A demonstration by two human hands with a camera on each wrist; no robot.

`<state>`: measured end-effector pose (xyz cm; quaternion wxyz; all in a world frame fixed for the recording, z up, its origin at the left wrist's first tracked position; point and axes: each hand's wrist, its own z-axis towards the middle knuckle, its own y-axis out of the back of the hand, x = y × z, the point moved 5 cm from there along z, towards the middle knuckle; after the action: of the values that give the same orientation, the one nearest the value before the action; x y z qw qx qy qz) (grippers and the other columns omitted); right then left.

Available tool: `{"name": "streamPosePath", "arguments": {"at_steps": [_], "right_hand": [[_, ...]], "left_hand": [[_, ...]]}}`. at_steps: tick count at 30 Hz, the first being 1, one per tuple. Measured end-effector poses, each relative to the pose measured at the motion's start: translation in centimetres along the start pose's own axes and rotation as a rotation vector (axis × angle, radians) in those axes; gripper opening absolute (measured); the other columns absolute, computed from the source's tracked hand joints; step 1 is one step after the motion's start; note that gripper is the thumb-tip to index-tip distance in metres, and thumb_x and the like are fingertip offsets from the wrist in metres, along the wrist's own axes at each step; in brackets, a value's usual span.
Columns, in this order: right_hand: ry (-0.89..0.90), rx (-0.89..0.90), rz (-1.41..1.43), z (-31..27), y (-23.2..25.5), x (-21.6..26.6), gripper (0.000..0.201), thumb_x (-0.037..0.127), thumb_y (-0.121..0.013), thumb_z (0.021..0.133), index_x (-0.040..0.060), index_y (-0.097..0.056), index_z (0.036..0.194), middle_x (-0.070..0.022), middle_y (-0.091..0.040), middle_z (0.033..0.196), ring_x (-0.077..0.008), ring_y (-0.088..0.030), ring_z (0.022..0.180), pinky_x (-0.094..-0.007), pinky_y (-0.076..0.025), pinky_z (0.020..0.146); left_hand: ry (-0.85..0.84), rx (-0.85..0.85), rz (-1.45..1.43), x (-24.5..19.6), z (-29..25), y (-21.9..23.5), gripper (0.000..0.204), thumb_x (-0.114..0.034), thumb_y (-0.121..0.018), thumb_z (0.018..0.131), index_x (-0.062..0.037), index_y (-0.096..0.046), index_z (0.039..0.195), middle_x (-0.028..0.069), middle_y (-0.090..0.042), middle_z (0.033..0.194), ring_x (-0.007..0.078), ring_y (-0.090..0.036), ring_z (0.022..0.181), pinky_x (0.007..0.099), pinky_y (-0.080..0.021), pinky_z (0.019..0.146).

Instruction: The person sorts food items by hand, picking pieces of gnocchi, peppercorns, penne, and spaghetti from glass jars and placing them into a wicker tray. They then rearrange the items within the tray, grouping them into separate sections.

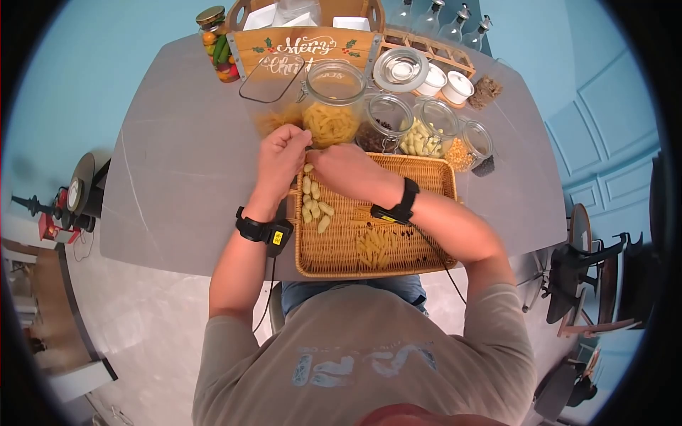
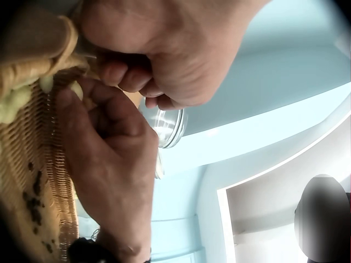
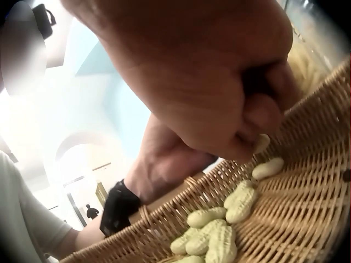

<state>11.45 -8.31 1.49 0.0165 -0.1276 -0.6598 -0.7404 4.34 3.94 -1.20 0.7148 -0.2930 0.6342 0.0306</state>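
Observation:
My right hand [image 1: 348,170] reaches across the far left corner of the wicker basket [image 1: 376,272], pinching a pale peanut [image 2: 77,91] between thumb and forefinger. Close beside it, my left hand [image 1: 280,156] is held over the basket's left rim with curled fingers; nothing shows in its grasp, and its fingertips are partly hidden. Along the basket's left side lie several peanuts in their shells [image 3: 241,201]. Penne pasta [image 1: 376,248] is heaped near the front, with small dark pieces [image 2: 35,197] scattered beside it.
Behind the basket stand a large open jar of pasta [image 1: 332,124], a jar with dark contents [image 1: 383,131], a peanut jar [image 1: 428,135] and a corn-kernel jar [image 1: 469,149]. A wooden crate [image 1: 249,53], a tall vegetable jar [image 1: 219,46] and a bottle rack [image 1: 426,53] line the back.

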Motion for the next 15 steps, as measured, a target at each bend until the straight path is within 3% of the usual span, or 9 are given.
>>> {"name": "streamPosePath", "arguments": {"at_steps": [4,7,10,13,15], "right_hand": [[0.034,-0.032,-0.027,0.8,-3.6,-0.8,0.012,0.011,-0.067,0.09,0.0002,-0.072,0.092,-0.0184,-0.073,0.073,-0.0376,-0.075,0.074,-0.0494,-0.058,0.066],[0.019,0.102,-0.086,-0.8,-0.8,0.2,0.013,0.011,-0.067,0.089,0.0007,-0.074,0.084,-0.0191,-0.072,0.074,-0.0383,-0.075,0.076,-0.0486,-0.059,0.067],[0.01,0.137,-0.115,-3.3,-1.1,-1.4,0.016,0.01,-0.067,0.088,0.0007,-0.075,0.077,-0.0201,-0.073,0.076,-0.0385,-0.076,0.077,-0.0484,-0.059,0.068],[0.013,0.173,-0.127,-6.0,0.1,-2.5,0.015,0.013,-0.068,0.09,-0.0002,-0.075,0.086,-0.0208,-0.073,0.077,-0.0402,-0.075,0.078,-0.0491,-0.059,0.069],[-0.146,0.101,-0.1,-7.0,3.3,-3.2,0.017,0.017,-0.068,0.094,0.0009,-0.074,0.094,-0.0216,-0.074,0.079,-0.0416,-0.074,0.079,-0.0501,-0.059,0.071]], "left_hand": [[-0.002,-0.021,0.052,-0.3,-0.1,-0.1,0.022,-0.015,-0.067,0.108,-0.0068,-0.064,0.088,-0.0099,-0.046,0.064,0.0009,-0.038,0.053,0.0224,-0.027,0.049],[-0.007,-0.021,0.051,0.2,0.0,0.2,0.022,-0.016,-0.068,0.107,-0.0074,-0.064,0.088,-0.0101,-0.046,0.064,0.0006,-0.038,0.053,0.0217,-0.027,0.049],[-0.004,-0.01,0.038,0.3,0.0,0.0,0.022,-0.016,-0.068,0.107,-0.0078,-0.063,0.088,-0.0104,-0.046,0.065,0.0002,-0.038,0.053,0.0212,-0.027,0.049],[-0.008,0.002,0.051,0.4,0.1,-0.3,0.022,-0.016,-0.068,0.107,-0.008,-0.063,0.087,-0.0105,-0.046,0.065,0.0,-0.038,0.054,0.0211,-0.027,0.049],[-0.012,0.003,0.064,0.5,0.1,-0.3,0.022,-0.016,-0.068,0.107,-0.0081,-0.063,0.087,-0.0107,-0.046,0.065,-0.0001,-0.038,0.054,0.0212,-0.027,0.049]]}}
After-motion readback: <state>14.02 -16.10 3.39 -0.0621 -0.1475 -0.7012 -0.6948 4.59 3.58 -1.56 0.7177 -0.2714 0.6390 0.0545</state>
